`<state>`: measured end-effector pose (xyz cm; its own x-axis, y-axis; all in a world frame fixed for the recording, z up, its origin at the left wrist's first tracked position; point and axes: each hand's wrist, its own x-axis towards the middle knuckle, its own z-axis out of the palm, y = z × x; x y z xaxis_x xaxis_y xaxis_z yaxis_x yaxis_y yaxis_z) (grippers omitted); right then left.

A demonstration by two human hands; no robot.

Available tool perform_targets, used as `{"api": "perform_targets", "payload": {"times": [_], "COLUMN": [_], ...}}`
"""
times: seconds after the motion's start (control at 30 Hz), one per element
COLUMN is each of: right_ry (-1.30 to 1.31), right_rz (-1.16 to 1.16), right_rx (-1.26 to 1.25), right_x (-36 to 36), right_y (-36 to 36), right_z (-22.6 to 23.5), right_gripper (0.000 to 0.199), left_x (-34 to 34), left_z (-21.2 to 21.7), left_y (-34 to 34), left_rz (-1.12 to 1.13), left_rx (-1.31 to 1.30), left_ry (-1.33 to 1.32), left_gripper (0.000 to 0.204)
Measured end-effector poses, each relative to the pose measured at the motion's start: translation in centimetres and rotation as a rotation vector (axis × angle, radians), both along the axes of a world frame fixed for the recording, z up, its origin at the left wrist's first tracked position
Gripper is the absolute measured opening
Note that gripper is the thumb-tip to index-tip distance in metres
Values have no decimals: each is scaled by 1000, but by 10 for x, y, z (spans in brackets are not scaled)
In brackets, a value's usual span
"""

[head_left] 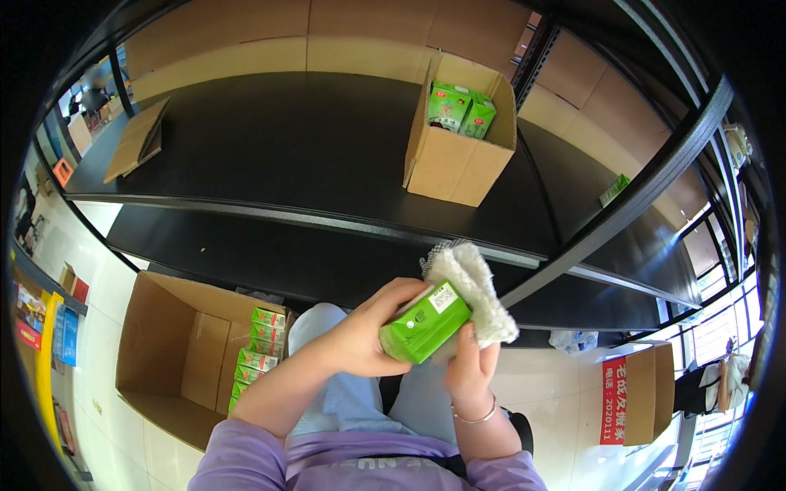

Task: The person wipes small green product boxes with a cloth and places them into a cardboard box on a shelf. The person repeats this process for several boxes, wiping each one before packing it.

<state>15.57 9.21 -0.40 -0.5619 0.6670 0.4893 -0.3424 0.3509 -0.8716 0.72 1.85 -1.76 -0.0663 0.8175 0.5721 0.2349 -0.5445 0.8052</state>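
Note:
My left hand (360,337) is wrapped round a green drink carton (430,327) with a white label on its end, held above my lap. In my right hand (475,368) is a fluffy white cloth (473,286), bunched against the carton's right side. My right thumb rests by the carton's corner. Below and left of my left forearm, a large open cardboard box (168,327) holds a column of similar green cartons (260,352) along its right side. On the shelf ahead, a smaller open cardboard box (463,168) contains green cartons (450,105).
A black shelf (286,139) spans the front, with a metal post (614,217) at right. Flattened cardboard (137,141) lies on its left end; another green carton (614,190) lies farther right. A cardboard box with a red panel (614,401) stands on the floor near a person (733,380).

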Motion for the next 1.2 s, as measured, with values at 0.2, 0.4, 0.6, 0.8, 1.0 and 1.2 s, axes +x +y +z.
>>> {"api": "perform_targets", "payload": {"times": [0.2,0.4,0.6,0.8,1.0,1.2], "right_ry": [-59,-236,-148,-27,-25,-38], "right_rz": [-1,-66,-21,-85,-160,-95], "right_rx": [127,753,808,748,561,206], "right_x": [-9,-8,-10,-13,-15,-22], "right_y": [-3,-6,-3,11,31,28], "right_z": [27,40,35,22,15,7], "right_gripper": [40,35,31,23,21,31], "left_x": [-3,-7,-10,-5,-2,2], "left_z": [7,-9,-3,-7,10,-3], "left_y": [-4,-3,5,5,-4,-1], "left_rz": [128,298,155,248,187,-116], "left_rx": [-74,-168,-209,-87,-173,-338], "left_ry": [71,204,352,237,68,-355], "left_gripper": [76,66,48,56,71,70]}}
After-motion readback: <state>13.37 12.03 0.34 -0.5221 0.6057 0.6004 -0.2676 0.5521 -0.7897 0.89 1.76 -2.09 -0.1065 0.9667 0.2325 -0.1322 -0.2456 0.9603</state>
